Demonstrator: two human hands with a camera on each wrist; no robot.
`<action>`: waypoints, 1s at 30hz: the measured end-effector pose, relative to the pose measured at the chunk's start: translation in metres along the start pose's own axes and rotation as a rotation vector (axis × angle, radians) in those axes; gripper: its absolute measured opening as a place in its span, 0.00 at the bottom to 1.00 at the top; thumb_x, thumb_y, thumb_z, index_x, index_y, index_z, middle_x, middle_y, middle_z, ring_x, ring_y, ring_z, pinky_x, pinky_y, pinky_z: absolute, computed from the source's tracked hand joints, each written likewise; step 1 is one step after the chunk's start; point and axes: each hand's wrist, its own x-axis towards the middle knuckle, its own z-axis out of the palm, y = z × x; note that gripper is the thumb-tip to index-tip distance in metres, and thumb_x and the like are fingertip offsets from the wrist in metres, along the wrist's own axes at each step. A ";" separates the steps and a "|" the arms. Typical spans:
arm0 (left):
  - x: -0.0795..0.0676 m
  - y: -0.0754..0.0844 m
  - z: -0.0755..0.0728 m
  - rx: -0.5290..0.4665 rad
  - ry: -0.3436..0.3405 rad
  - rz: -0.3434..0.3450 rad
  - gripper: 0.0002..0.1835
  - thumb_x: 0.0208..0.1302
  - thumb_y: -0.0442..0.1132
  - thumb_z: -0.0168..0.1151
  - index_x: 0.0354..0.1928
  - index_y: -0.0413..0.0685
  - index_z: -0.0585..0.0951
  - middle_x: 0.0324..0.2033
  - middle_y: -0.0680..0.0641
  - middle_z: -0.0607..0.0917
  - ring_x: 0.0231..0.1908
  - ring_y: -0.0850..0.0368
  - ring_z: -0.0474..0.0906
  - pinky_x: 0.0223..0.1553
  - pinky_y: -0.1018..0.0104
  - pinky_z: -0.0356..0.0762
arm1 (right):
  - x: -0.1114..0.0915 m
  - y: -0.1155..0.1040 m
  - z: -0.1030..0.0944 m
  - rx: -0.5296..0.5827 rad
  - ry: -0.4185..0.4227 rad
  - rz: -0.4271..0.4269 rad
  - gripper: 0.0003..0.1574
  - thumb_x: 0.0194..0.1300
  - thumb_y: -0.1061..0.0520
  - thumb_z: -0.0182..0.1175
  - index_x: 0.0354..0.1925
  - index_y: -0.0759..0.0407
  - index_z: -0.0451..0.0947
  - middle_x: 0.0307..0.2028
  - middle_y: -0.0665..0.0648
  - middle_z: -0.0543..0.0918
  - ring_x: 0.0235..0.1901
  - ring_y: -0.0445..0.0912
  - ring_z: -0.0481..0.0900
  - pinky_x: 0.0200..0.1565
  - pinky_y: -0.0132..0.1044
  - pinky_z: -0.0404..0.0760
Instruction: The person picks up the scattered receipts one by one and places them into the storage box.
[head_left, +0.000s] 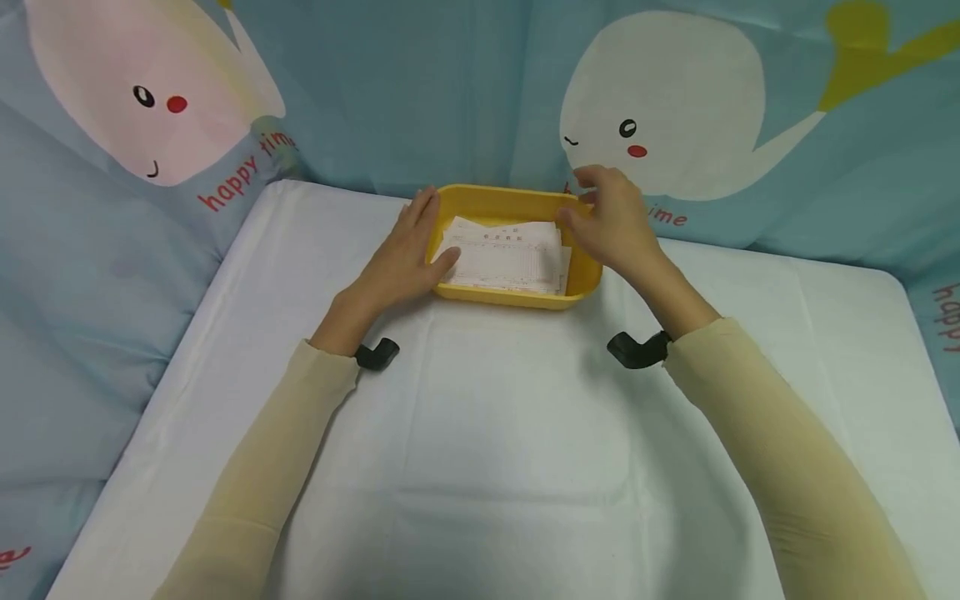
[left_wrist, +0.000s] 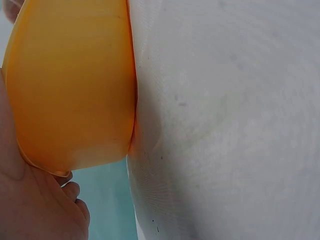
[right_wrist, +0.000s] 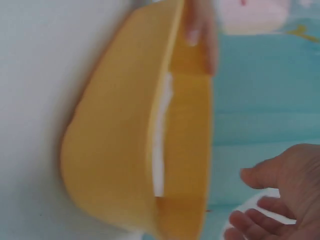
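A yellow plastic tray (head_left: 510, 296) with rounded corners stands near the back edge of the white table. Inside it lie several loose printed paper slips (head_left: 501, 260), overlapping one another. My left hand (head_left: 408, 250) holds the tray's left end, thumb over the rim and fingers along the far side. In the left wrist view that hand (left_wrist: 37, 205) wraps the rim of the orange-looking tray wall (left_wrist: 75, 90). Over the tray's right end hovers my right hand (head_left: 611, 217); the right wrist view shows this hand (right_wrist: 280, 195) apart from the rim, fingers spread and nothing between them.
A white cloth (head_left: 517, 467) covers the table. Blue fabric with whale prints (head_left: 450, 92) hangs right behind the tray and along the left side. Black wrist mounts (head_left: 637, 350) stick out inward from both sleeves.
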 end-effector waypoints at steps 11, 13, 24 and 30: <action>-0.001 0.007 0.005 -0.031 -0.011 -0.030 0.49 0.79 0.59 0.50 0.86 0.46 0.37 0.87 0.49 0.35 0.87 0.50 0.32 0.86 0.50 0.34 | -0.062 0.023 -0.016 0.102 0.333 -0.178 0.25 0.75 0.57 0.64 0.67 0.61 0.78 0.65 0.64 0.78 0.64 0.57 0.78 0.68 0.57 0.79; -0.001 0.007 0.007 -0.034 -0.012 -0.034 0.49 0.79 0.59 0.49 0.86 0.47 0.36 0.87 0.50 0.34 0.87 0.50 0.32 0.86 0.49 0.35 | -0.073 0.038 -0.016 0.089 0.363 -0.176 0.25 0.74 0.58 0.64 0.65 0.62 0.79 0.64 0.65 0.79 0.64 0.58 0.79 0.66 0.59 0.80; 0.000 0.003 0.005 -0.018 0.000 -0.006 0.46 0.81 0.57 0.47 0.86 0.43 0.39 0.87 0.46 0.38 0.87 0.48 0.36 0.86 0.48 0.35 | -0.098 0.092 0.001 -0.015 0.243 -0.108 0.29 0.73 0.56 0.65 0.69 0.62 0.77 0.71 0.66 0.74 0.72 0.64 0.72 0.72 0.66 0.70; 0.001 0.004 0.002 -0.043 0.015 -0.009 0.44 0.82 0.58 0.44 0.86 0.46 0.40 0.87 0.47 0.37 0.87 0.46 0.39 0.85 0.45 0.44 | -0.090 0.093 0.008 -0.056 0.181 -0.131 0.32 0.74 0.54 0.65 0.72 0.60 0.74 0.75 0.66 0.71 0.75 0.65 0.68 0.75 0.66 0.65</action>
